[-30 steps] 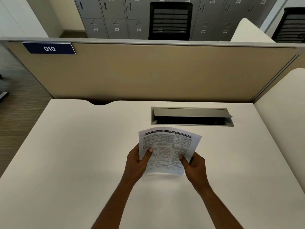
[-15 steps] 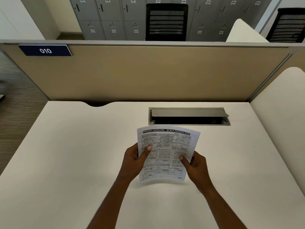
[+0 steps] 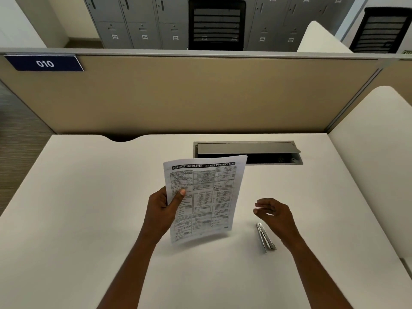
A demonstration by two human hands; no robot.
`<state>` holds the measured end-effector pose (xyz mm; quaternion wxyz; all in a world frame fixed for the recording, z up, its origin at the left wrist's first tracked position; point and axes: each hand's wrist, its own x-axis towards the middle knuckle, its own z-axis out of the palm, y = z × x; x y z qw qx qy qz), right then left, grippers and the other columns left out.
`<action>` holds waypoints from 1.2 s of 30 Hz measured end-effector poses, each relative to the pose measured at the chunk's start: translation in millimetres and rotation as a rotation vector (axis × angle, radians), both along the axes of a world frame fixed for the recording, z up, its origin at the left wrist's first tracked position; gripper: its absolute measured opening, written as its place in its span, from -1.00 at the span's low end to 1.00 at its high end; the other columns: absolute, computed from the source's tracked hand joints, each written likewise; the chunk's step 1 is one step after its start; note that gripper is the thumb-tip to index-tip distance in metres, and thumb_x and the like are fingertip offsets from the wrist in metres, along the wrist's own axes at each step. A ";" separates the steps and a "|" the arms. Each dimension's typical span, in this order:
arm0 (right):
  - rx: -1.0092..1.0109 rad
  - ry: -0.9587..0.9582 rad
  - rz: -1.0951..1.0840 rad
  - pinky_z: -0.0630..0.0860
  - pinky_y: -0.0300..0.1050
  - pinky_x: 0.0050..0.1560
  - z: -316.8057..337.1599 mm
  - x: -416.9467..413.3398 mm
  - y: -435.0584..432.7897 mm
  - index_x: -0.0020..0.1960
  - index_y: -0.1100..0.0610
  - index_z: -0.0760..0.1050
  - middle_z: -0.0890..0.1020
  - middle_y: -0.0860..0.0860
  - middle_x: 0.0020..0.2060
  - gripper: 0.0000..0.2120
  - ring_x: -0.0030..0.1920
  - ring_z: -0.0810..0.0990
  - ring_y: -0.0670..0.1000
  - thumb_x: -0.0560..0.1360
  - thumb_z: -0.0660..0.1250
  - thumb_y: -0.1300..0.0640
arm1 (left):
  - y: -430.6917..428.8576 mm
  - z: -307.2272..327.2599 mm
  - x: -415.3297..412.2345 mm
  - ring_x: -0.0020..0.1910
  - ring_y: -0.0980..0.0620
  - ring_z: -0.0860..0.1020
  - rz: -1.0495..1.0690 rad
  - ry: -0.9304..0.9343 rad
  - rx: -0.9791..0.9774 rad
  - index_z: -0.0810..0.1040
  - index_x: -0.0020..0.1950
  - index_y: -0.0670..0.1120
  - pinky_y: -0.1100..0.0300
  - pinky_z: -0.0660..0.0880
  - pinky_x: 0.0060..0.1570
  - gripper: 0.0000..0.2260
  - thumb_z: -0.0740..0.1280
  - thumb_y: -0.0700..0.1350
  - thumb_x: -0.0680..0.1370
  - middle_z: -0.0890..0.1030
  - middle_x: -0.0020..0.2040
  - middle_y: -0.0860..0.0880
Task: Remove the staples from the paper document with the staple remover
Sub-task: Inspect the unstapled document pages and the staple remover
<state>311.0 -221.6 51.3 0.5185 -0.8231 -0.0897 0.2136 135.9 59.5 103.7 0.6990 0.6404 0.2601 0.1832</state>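
Desk [image 3: 89,219]: white top, fills the lower half of the view. Behind its far edge stands a tan partition panel [image 3: 200,94]. Over the panel's top: a row of grey lockers [image 3: 138,23] and a black mesh chair back [image 3: 216,23], and a second chair back [image 3: 381,30] at far right.

Paper document [image 3: 202,197]: printed sheet with a dark title bar and boxed text. It is held up off the desk near the middle, printed face toward the camera, and leans slightly right. Its lower edge is clear of the surface, with a shadow beneath. Staples too small to make out.

Cable hatch [image 3: 245,148]: grey metal, lid propped open, set into the desk just beyond the document's top right corner.

Left hand [image 3: 162,208]: grips the document's left edge, thumb on the printed face, fingers hidden behind the sheet.

Right hand [image 3: 276,212]: holds nothing. Its fingers are loosely curled and point left, well apart from the document.

Blue label [image 3: 44,63]: reads 010, top left of the panel.

Staple remover [image 3: 265,237]: slim, silver metal, lying flat on the desk just beside the right wrist. Contact with the wrist cannot be told.
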 end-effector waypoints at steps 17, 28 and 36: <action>-0.656 -0.121 -0.050 0.32 -0.12 -0.19 -74.3 -39.2 -20.8 -0.18 0.19 0.53 0.55 0.11 -0.22 -0.81 -0.19 0.49 0.14 0.38 0.52 0.16 | -0.1 5.5 -6.6 0.04 -0.05 0.75 0.005 -0.007 -0.017 0.72 0.14 0.12 0.17 0.68 -0.09 -0.85 0.39 -0.04 0.61 0.76 0.08 -0.02; 0.341 0.656 -0.420 0.58 -0.07 -0.22 -16.7 -9.9 3.9 -0.23 0.22 0.64 0.63 0.16 -0.33 -0.83 -0.31 0.63 0.12 0.48 0.48 0.15 | 0.3 9.5 -7.3 0.03 -0.03 0.75 -0.030 0.009 -0.006 0.72 0.14 0.16 0.17 0.69 -0.10 -0.83 0.39 -0.03 0.61 0.76 0.09 0.00; 0.966 0.806 -0.360 0.67 0.02 -0.04 58.9 24.4 33.6 0.10 0.25 0.60 0.70 0.20 -0.06 -0.81 -0.07 0.72 0.11 0.56 0.37 0.16 | 3.9 11.9 -5.5 0.01 -0.05 0.75 -0.031 0.023 0.005 0.72 0.13 0.16 0.06 0.71 -0.09 -0.83 0.40 -0.04 0.60 0.77 0.07 -0.01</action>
